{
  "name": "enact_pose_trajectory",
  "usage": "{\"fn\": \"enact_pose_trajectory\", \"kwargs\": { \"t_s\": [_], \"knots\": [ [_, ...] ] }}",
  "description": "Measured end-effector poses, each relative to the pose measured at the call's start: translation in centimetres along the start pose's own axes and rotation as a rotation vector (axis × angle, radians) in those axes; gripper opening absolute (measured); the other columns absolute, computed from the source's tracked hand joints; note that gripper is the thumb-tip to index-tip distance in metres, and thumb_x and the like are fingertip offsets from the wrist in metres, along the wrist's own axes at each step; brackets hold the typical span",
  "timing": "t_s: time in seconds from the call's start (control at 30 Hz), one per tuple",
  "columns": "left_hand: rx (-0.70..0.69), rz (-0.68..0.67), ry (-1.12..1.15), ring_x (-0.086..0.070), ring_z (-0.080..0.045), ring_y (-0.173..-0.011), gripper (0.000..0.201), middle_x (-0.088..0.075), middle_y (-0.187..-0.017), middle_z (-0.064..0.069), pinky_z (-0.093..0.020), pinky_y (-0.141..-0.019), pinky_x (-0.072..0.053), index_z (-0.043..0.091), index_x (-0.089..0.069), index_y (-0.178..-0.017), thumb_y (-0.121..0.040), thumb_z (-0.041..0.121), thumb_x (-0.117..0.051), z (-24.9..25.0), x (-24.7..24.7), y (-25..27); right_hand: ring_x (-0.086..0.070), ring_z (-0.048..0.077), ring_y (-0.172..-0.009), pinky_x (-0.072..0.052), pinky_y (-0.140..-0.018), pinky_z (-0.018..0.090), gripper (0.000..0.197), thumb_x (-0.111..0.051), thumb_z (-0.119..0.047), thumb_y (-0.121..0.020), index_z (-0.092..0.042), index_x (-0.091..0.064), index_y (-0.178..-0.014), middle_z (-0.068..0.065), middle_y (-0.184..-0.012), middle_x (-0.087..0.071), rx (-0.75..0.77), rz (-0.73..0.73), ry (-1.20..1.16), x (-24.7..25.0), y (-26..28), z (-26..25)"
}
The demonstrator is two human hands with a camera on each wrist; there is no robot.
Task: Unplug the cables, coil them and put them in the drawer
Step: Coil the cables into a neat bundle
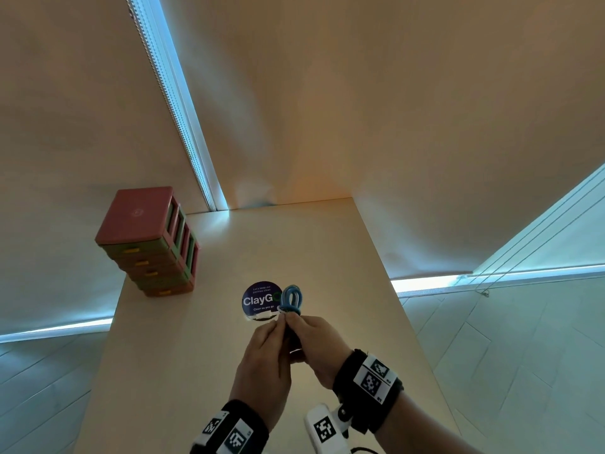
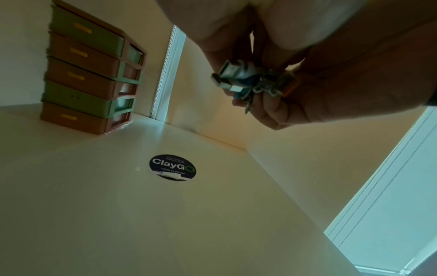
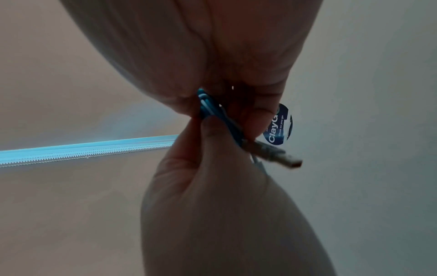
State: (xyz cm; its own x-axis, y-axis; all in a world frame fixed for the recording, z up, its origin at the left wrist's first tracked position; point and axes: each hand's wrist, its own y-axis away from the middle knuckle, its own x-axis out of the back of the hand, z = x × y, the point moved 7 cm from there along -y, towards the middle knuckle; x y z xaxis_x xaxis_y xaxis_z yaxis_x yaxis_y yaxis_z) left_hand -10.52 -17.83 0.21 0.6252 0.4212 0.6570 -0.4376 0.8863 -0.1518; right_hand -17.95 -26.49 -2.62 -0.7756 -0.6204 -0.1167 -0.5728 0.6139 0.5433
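Note:
A coiled blue cable point(image 1: 292, 298) is held above the middle of the pale table point(image 1: 196, 355). My left hand point(image 1: 274, 326) and right hand point(image 1: 292, 321) both pinch it at the base of the coil, fingertips touching. The left wrist view shows its metal USB plugs point(image 2: 228, 78) sticking out between the fingers. One plug point(image 3: 281, 156) points right in the right wrist view, with the blue strands point(image 3: 212, 112) squeezed between thumb and finger. A small drawer unit point(image 1: 150, 244) with pink and green drawers, all closed, stands at the table's back left.
A round dark "ClayGo" sticker point(image 1: 260, 301) lies on the table just beyond my hands, with a small white piece point(image 2: 171, 175) on its near edge. Walls with drawn blinds close off the back and sides. The table's right edge point(image 1: 402, 316) drops off to the floor.

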Motion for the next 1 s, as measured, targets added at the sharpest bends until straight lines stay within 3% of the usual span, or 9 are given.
{"fn": "enact_pose_trajectory", "kwargs": {
  "t_s": [0.13, 0.23, 0.3, 0.4, 0.47, 0.57, 0.7, 0.8, 1.0],
  "knots": [
    [0.053, -0.002, 0.02, -0.049, -0.009, -0.138, 0.049, -0.047, -0.153, 0.0, -0.027, -0.114, -0.045, 0.012, -0.054, -0.148, -0.099, 0.005, -0.059, -0.8, 0.1, 0.1, -0.069, 0.022, -0.076, -0.064, -0.074, 0.034, 0.027, -0.06, -0.017, -0.096, 0.004, -0.074, -0.103, 0.012, -0.085, -0.071, -0.012, 0.028, 0.004, -0.1, 0.0, 0.8],
    [0.056, -0.043, 0.017, -0.039, -0.005, -0.145, 0.055, -0.043, -0.159, 0.003, -0.007, -0.112, -0.029, 0.013, -0.044, -0.155, -0.101, 0.004, -0.052, -0.8, -0.4, 0.3, -0.065, 0.02, -0.069, -0.06, -0.067, 0.031, 0.02, -0.063, -0.022, -0.091, -0.006, -0.074, -0.086, 0.008, -0.076, -0.068, -0.011, 0.081, 0.054, 0.1, -0.1, 1.4],
    [0.066, -0.068, 0.064, -0.05, -0.002, -0.138, 0.058, -0.051, -0.154, 0.004, -0.002, -0.105, -0.036, 0.014, -0.036, -0.159, -0.103, 0.003, -0.046, -0.9, -0.9, 0.4, -0.063, 0.02, -0.068, -0.058, -0.069, 0.037, 0.021, -0.063, -0.029, -0.083, -0.011, -0.072, -0.077, 0.006, -0.072, -0.065, -0.007, 0.096, 0.137, 0.3, -0.4, 1.5],
    [0.122, -0.094, 0.033, -0.061, -0.01, -0.128, 0.063, -0.061, -0.144, 0.004, -0.023, -0.103, -0.051, 0.022, -0.035, -0.157, -0.099, 0.003, -0.05, -1.5, -1.4, 0.6, -0.064, 0.023, -0.066, -0.063, -0.074, 0.052, 0.031, -0.059, -0.033, -0.072, -0.004, -0.068, -0.07, 0.006, -0.066, -0.065, 0.022, 0.103, 0.226, 0.4, -1.0, 1.9],
    [0.149, -0.109, -0.003, -0.059, -0.018, -0.131, 0.065, -0.059, -0.146, 0.0, -0.028, -0.105, -0.05, 0.021, -0.036, -0.155, -0.096, 0.002, -0.054, -1.8, -1.6, 0.7, -0.063, 0.025, -0.064, -0.062, -0.074, 0.056, 0.031, -0.056, -0.03, -0.073, 0.0, -0.065, -0.07, 0.007, -0.063, -0.065, 0.042, 0.112, 0.255, 0.2, -1.0, 2.1],
    [0.156, -0.121, 0.032, -0.052, -0.013, -0.135, 0.058, -0.049, -0.15, 0.002, -0.021, -0.109, -0.039, 0.017, -0.035, -0.154, -0.1, 0.01, -0.053, -1.5, -1.5, 0.7, -0.05, 0.022, -0.058, -0.046, -0.059, 0.043, 0.021, -0.054, -0.028, -0.075, -0.012, -0.061, -0.063, 0.007, -0.059, -0.054, 0.068, 0.139, 0.28, 0.0, -0.2, 1.7],
    [0.161, -0.177, 0.146, -0.061, -0.001, -0.111, 0.046, -0.058, -0.125, 0.005, -0.03, -0.097, -0.056, 0.029, -0.037, -0.144, -0.101, 0.043, -0.036, -2.1, -1.7, 0.3, -0.047, 0.021, -0.056, -0.04, -0.056, 0.036, 0.026, -0.058, -0.015, -0.089, 0.001, -0.062, -0.069, 0.01, -0.061, -0.053, 0.082, 0.145, 0.208, 0.1, 0.4, 2.0],
    [0.172, -0.216, 0.132, -0.059, -0.003, -0.116, 0.05, -0.058, -0.127, 0.005, -0.032, -0.1, -0.054, 0.028, -0.035, -0.147, -0.101, 0.048, -0.035, -2.8, -1.5, 0.3, -0.045, 0.022, -0.055, -0.037, -0.05, 0.031, 0.024, -0.061, -0.009, -0.095, 0.003, -0.069, -0.077, 0.014, -0.065, -0.057, 0.087, 0.123, 0.174, 0.5, 0.7, 2.3],
    [0.203, -0.261, 0.116, -0.063, -0.006, -0.103, 0.046, -0.053, -0.125, -0.002, -0.028, -0.088, -0.058, 0.02, -0.034, -0.145, -0.102, 0.032, -0.042, -2.7, -1.4, 0.3, -0.067, 0.022, -0.062, -0.059, -0.068, 0.04, 0.013, -0.07, -0.005, -0.095, -0.008, -0.08, -0.086, 0.011, -0.069, -0.076, 0.039, 0.152, 0.048, 0.5, 0.7, 2.7]
  ]
}}
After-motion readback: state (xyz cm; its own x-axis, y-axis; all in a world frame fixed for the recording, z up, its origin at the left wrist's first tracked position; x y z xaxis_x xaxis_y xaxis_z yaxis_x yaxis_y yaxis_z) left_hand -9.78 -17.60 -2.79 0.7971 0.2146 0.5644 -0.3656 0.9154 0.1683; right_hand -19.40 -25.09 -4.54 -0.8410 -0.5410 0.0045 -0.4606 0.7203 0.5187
